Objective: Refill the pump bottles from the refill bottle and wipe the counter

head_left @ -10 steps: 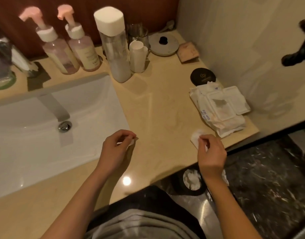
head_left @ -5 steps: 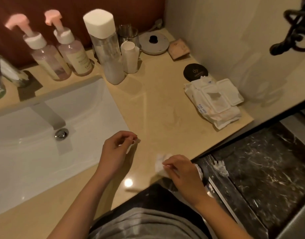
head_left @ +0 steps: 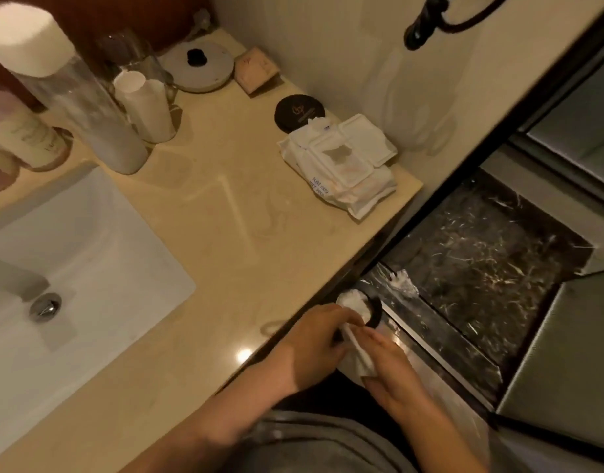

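— Both hands have left the counter since half a second ago. Then the left hand hung idle by the sink and the right hand was at the front edge with the wipe. Now they meet just past that edge, over the bin.

— What's around them in the head view?

— The bin is a dark round opening with white wads in it, tucked under the counter's lip. A crumpled tissue lies on the ledge beside it, with dark marble floor beyond. On the counter sit a wet-wipe pack with its lid flipped open, a black disc at its far end, and a round lid and small box by the wall.

— And the bottles?

— The refill bottle, tall, clear and white-capped, stands upright behind the sink's far corner, with a white cup just beside it. The pump bottles are at the left edge, cut off by the frame. All are well apart from the hands.

— The wipe and the fingers?

— It runs as a white strip between the two hands. The left fingers are curled, pinching its upper end. Its lower end lies against the right hand's thumb side, with those fingers fairly straight along it; I cannot tell whether they grip.

— Pose?

— Both forearms come up from the bottom of the frame and converge, backs of the hands upward. The left wrist crosses the counter's edge.
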